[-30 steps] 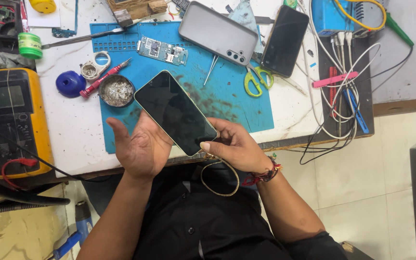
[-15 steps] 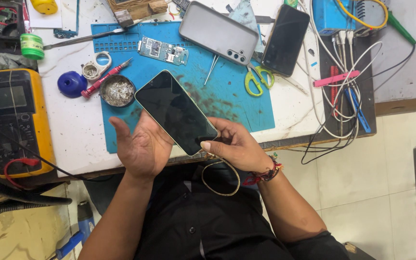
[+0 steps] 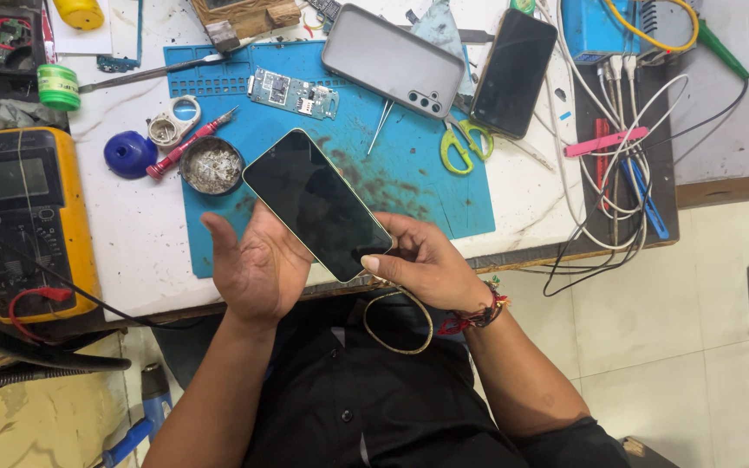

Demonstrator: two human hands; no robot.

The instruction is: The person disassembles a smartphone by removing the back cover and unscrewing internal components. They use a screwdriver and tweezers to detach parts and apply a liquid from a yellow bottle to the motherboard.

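A black-screened smartphone with a pale green edge lies tilted across my hands above the near edge of the blue work mat. My left hand cradles it from underneath with the palm up and fingers spread. My right hand pinches the phone's lower right corner between thumb and fingers. A thin looped cable hangs under my right hand.
On the mat lie a small circuit board, a grey phone face down, a second black phone, green scissors, a metal dish and a red screwdriver. A yellow multimeter sits left; cables at right.
The phone and both hands hold nearly the same pose; the view has shifted slightly.
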